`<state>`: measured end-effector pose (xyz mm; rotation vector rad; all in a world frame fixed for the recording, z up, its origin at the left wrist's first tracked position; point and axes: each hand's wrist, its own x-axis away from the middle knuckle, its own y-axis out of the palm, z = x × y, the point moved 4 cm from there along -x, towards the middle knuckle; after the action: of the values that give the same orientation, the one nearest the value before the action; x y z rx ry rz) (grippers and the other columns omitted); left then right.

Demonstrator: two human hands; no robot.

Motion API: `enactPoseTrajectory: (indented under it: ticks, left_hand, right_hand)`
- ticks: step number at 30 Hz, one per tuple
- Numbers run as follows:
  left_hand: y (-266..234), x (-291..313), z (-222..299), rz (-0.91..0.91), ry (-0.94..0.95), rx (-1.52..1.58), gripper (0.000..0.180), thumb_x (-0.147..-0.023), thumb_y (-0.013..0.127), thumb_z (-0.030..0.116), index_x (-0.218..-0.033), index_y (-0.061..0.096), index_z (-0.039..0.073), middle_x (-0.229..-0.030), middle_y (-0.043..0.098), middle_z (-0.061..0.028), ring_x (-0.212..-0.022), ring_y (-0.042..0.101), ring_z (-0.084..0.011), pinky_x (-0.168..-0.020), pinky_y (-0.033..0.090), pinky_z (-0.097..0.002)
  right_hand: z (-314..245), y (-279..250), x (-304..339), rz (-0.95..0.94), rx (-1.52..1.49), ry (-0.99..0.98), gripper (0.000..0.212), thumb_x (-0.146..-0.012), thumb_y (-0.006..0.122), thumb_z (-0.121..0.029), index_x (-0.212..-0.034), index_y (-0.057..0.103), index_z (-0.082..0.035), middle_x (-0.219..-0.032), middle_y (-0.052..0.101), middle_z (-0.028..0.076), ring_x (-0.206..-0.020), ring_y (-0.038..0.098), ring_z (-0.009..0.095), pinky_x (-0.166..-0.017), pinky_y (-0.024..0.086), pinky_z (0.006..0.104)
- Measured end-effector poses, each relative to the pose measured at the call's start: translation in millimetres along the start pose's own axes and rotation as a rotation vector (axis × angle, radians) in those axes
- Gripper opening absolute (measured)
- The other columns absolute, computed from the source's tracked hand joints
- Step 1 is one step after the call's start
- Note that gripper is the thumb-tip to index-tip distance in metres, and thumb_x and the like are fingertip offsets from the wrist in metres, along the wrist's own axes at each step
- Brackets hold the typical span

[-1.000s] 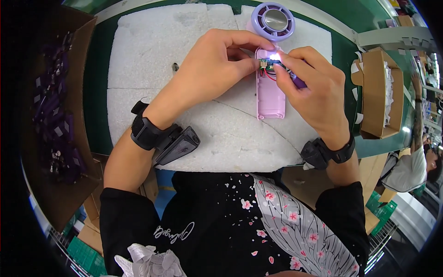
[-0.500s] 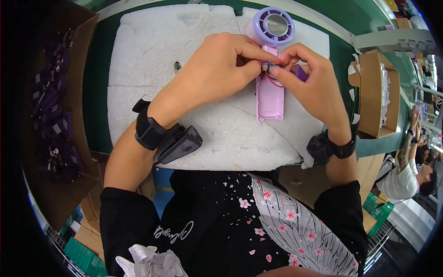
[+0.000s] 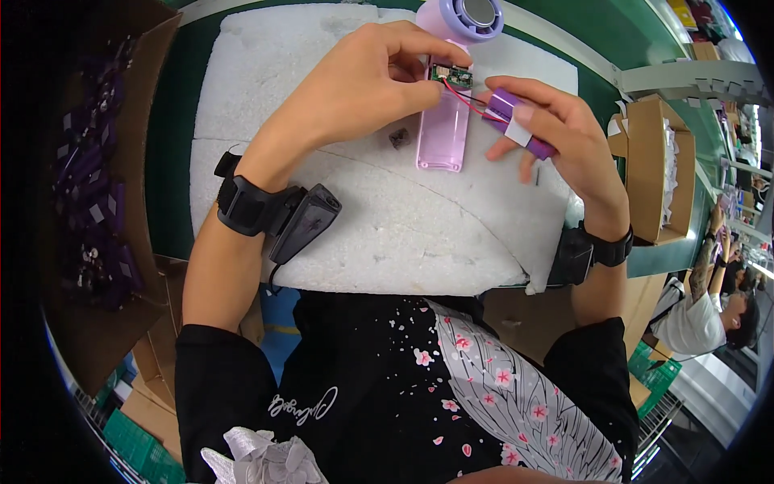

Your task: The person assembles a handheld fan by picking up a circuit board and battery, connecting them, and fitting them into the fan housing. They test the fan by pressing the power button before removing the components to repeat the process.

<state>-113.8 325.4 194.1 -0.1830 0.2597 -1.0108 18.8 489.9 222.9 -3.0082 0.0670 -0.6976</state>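
A handheld fan with a round lilac head [image 3: 468, 18] lies on the white foam board, its pink handle shell [image 3: 443, 137] pointing toward me with the inside showing. My left hand [image 3: 375, 77] grips the shell at its upper part, fingers and thumb on either side of a small green circuit board [image 3: 451, 76]. Between thumb and fingers of my right hand [image 3: 568, 133] is a purple battery [image 3: 516, 121] with a white tab, held right of the shell. Red and black wires run from the battery to the circuit board.
White foam sheets [image 3: 355, 234] cover the green bench. At left stands a large carton [image 3: 153, 161] with many purple batteries [image 3: 97, 210]. A smaller carton [image 3: 645, 169] with white pieces sits at right. A small dark part [image 3: 399, 139] lies left of the shell. Another person [image 3: 697, 323] is at far right.
My right hand has moved away from the circuit board to the right, carrying the battery, now in plain view. The fan has shifted a little left and away from me with my left hand.
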Motion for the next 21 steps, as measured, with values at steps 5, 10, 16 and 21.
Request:
enactPoseTrajectory:
  ticks: [5, 10, 16, 21]
  left_hand:
    - [0, 1, -1, -0.001, -0.104, 0.056, 0.036, -0.075, 0.06, 0.002, -0.109, 0.071, 0.006, -0.082, 0.062, -0.0024, -0.068, 0.054, -0.0084, -0.062, 0.046, -0.0226]
    - [3, 5, 0, 0.046, -0.118, 0.114, 0.034, -0.075, 0.06, 0.0, -0.106, 0.071, 0.005, -0.08, 0.062, -0.0009, -0.067, 0.054, -0.0071, -0.06, 0.045, -0.022]
    - [2, 6, -5, 0.066, -0.127, 0.149, 0.031, -0.074, 0.06, -0.001, -0.103, 0.071, 0.005, -0.078, 0.062, -0.0017, -0.067, 0.055, -0.0081, -0.06, 0.045, -0.0227]
    - [-2, -9, 4, 0.001, -0.264, 0.191, 0.027, -0.078, 0.064, 0.003, -0.104, 0.069, 0.005, -0.087, 0.067, -0.0032, -0.079, 0.06, -0.011, -0.072, 0.048, -0.0246]
  right_hand:
    - [-3, -3, 4, 0.298, 0.447, 0.004, 0.02, -0.088, 0.064, -0.009, -0.107, 0.067, -0.002, -0.095, 0.069, 0.008, -0.061, 0.062, 0.014, -0.055, 0.047, 0.0248]
    - [-11, 3, 14, 0.438, 0.915, -0.459, 0.017, -0.082, 0.071, -0.009, -0.097, 0.07, -0.001, -0.096, 0.07, 0.008, -0.065, 0.064, 0.016, -0.057, 0.048, 0.0261]
    - [-11, 15, 19, 0.348, 1.005, -0.712, 0.012, -0.078, 0.073, -0.005, -0.088, 0.07, 0.0, -0.1, 0.071, 0.009, -0.072, 0.066, 0.02, -0.06, 0.05, 0.0261]
    - [-21, 9, 19, 0.303, 1.204, -0.768, 0.011, -0.08, 0.071, -0.005, -0.089, 0.07, 0.001, -0.107, 0.071, 0.01, -0.08, 0.068, 0.02, -0.064, 0.051, 0.0269]
